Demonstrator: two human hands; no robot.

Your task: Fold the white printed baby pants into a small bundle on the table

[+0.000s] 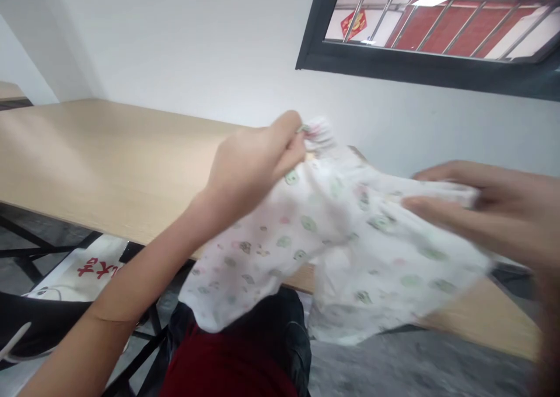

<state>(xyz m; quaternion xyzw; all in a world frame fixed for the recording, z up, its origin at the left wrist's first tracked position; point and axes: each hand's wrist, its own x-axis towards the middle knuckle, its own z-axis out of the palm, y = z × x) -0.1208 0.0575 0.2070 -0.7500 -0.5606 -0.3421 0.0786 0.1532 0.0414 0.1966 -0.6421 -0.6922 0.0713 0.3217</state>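
A thin white garment (332,251) with small green and pink prints hangs crumpled between my two hands, above the table's front edge. My left hand (254,166) pinches a gathered upper corner of it between thumb and fingers. My right hand (481,210) grips the opposite edge at the right, its fingers lying over the cloth. The lower hem droops in front of my red top (223,368). Part of the cloth is hidden behind my left hand, and the prints are slightly blurred.
A light wood table (87,157) runs along a white wall (184,52), with black metal legs beneath it. A white bag (83,274) with red lettering and a dark object (39,321) are at lower left. A barred window (429,17) is at upper right.
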